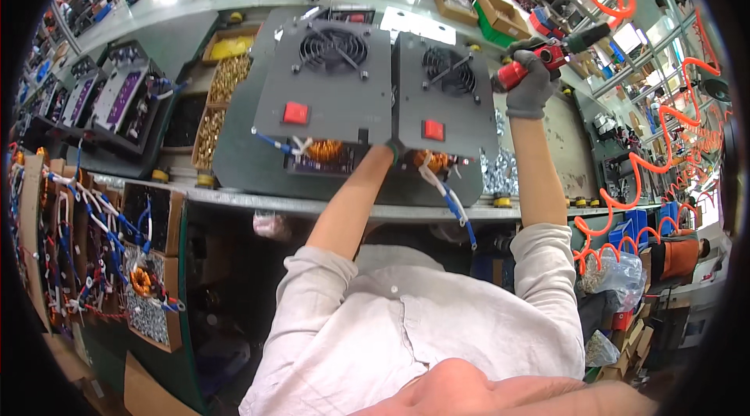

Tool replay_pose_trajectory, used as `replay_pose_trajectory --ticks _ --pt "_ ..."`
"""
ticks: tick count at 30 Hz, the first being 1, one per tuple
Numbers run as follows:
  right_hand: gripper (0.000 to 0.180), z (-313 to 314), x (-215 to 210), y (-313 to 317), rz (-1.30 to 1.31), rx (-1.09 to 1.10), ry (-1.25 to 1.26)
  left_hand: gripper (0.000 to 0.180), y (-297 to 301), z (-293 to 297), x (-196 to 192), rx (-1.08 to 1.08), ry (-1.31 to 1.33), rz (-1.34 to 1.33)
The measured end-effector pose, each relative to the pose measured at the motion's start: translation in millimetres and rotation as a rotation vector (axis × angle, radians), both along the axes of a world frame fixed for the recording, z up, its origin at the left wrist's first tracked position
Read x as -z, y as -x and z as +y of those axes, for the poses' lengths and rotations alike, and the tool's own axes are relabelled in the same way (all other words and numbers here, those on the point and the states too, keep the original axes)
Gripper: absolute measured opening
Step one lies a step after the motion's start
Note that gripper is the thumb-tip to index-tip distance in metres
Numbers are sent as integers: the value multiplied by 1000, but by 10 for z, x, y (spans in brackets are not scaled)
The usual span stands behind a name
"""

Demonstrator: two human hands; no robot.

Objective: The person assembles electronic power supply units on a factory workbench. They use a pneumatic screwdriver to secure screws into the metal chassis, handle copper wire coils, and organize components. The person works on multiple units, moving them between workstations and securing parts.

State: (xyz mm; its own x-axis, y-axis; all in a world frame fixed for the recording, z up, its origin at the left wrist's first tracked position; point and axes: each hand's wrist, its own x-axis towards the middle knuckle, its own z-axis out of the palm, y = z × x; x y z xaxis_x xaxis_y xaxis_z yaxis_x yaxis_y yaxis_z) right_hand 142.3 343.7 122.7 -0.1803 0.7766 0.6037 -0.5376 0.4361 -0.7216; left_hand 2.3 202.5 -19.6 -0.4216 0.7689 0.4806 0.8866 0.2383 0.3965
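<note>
Two grey fan housings (pixel 336 92) with red switches (pixel 296 112) lie side by side on the tabletop (pixel 242 158). The gloved right hand (pixel 531 86) grips a red power tool (pixel 553 55) beside them; the left hand (pixel 394 144) is at their gap, its grip too obscured to tell.

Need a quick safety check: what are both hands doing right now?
Left hand: cannot be told; mostly hidden at the grey fan panels.
Right hand: gloved, closed around a red-and-black power tool.
</note>
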Motion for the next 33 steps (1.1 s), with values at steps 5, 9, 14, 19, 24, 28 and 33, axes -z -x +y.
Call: replay_pose_trajectory --ticks 5,9,14,19,24,28,33 --pt "30 650 -178 370 -94 87 22 30 -91 -56 65 22 4 5" --pt "40 1502 -360 1173 -159 178 -191 30 -121 -83 117 42 11 -1" --pt "44 2051 -869 2341 -400 587 -422 31 -91 -293 154 30 -6 -50" --pt "62 2546 -1240 2898 -720 733 -469 31 -47 -357 103 49 -23 -103" --pt "56 2649 -804 2717 -1050 912 -449 31 -137 -362 129 91 -13 -89" --pt "46 1496 -764 1966 -630 443 -797 31 -187 -348 201 106 -7 -27" --pt "55 -1074 -482 281 -824 73 -1196 31 -254 -394 337 82 33 74"
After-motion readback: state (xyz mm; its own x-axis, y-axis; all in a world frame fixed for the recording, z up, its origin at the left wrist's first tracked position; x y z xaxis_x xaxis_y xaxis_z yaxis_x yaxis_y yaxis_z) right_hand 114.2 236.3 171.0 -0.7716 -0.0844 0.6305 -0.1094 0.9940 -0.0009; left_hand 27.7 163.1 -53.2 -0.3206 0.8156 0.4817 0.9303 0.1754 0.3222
